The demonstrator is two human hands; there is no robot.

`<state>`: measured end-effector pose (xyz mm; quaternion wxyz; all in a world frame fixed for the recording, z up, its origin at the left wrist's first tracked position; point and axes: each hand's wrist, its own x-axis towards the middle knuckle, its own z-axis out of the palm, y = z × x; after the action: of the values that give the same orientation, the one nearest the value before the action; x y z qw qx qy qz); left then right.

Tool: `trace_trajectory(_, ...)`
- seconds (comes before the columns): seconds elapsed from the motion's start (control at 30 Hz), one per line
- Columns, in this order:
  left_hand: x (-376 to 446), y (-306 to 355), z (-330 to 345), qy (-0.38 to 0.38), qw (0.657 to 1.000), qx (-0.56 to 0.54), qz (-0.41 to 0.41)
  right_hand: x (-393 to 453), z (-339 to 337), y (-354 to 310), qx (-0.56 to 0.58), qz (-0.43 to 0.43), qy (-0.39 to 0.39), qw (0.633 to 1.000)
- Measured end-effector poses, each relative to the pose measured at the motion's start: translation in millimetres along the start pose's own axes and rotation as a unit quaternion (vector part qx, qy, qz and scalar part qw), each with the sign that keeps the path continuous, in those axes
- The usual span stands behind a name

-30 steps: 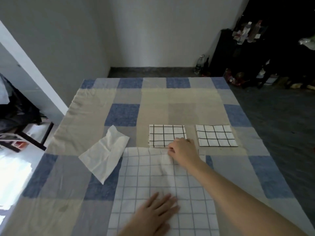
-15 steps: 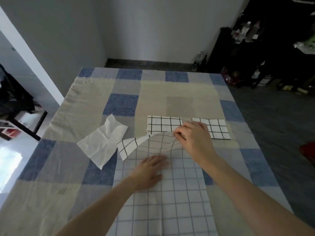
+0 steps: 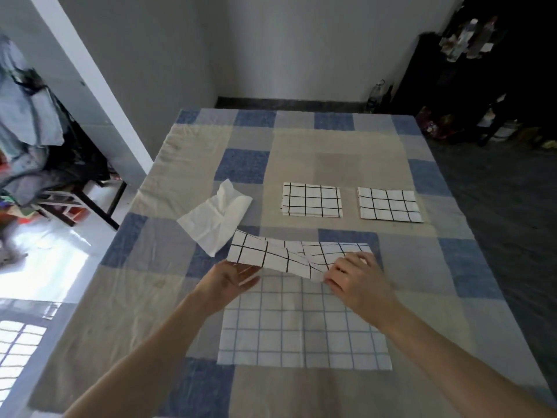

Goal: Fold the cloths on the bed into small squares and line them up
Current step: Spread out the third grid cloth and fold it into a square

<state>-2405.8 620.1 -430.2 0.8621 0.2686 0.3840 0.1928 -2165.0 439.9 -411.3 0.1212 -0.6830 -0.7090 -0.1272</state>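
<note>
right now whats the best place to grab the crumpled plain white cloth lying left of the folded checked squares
Take the crumpled plain white cloth by its raised far corner, the peak that stands up near its top edge, pinching from above on the left side of the bed. That corner is already lifted off the cover, while the near end lies flat. The cloth's right edge sits close to the half-folded checked cloth.

White black-gridded cloth (image 3: 289, 257), two folded squares (image 3: 312, 200) alike, plain white cloth (image 3: 214, 224), blue-beige checked bedspread (image 3: 301, 146)
</note>
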Motion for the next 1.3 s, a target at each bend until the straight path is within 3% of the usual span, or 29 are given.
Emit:
trace_trajectory(0.13,-26,-5,-6,0.08,0.996,-0.003,-0.027,-26,11,-25,-0.023,-0.034,-0.022,0.999)
trace_trajectory(0.23,-41,-12,-6,0.12,0.983,0.139,0.0,-45,21,-45,-0.012,-0.04,-0.048,0.998)
trace_trajectory(0.33,-50,-26,-12,0.162,0.947,0.275,0.022,-65,28,-60,0.009,-0.037,-0.077,0.996)
trace_trajectory(0.4,-53,-38,-23,0.196,0.908,0.369,0.021,-77,30,-65,0.014,-0.038,-0.092,0.995)
trace_trajectory(0.53,-63,-63,-37,0.21,0.796,0.565,0.047,-94,32,-69,0.022,-0.039,-0.118,0.992)
trace_trajectory(0.67,-65,-81,-43,0.211,0.757,0.613,0.081,-104,31,-65,0.064,-0.006,-0.141,0.988)
trace_trajectory(0.77,-62,-87,-43,0.215,0.732,0.64,0.09,-100,34,-62,0.097,0.084,-0.1,0.987)
trace_trajectory(0.87,-62,-88,-38,0.218,0.711,0.662,0.094,-98,46,-49,0.085,0.146,-0.153,0.974)
trace_trajectory(0.9,-64,-88,-35,0.229,0.69,0.678,0.104,-102,51,-45,0.084,0.152,-0.181,0.968)
trace_trajectory(0.97,-65,-90,-31,0.249,0.617,0.732,0.15,-111,60,-44,0.081,0.164,-0.224,0.957)
trace_trajectory(1.03,-62,-93,-17,0.202,0.575,0.762,0.218,-117,66,-45,0.067,0.172,-0.241,0.953)
trace_trajectory(1.13,-39,-99,15,0.046,0.559,0.78,0.276,-116,66,-45,0.062,0.171,-0.244,0.953)
trace_trajectory(1.2,-16,-105,37,-0.021,0.542,0.793,0.276,-117,67,-44,0.061,0.169,-0.242,0.953)
trace_trajectory(1.3,18,-112,54,-0.048,0.52,0.819,0.239,-117,69,-45,0.059,0.172,-0.236,0.955)
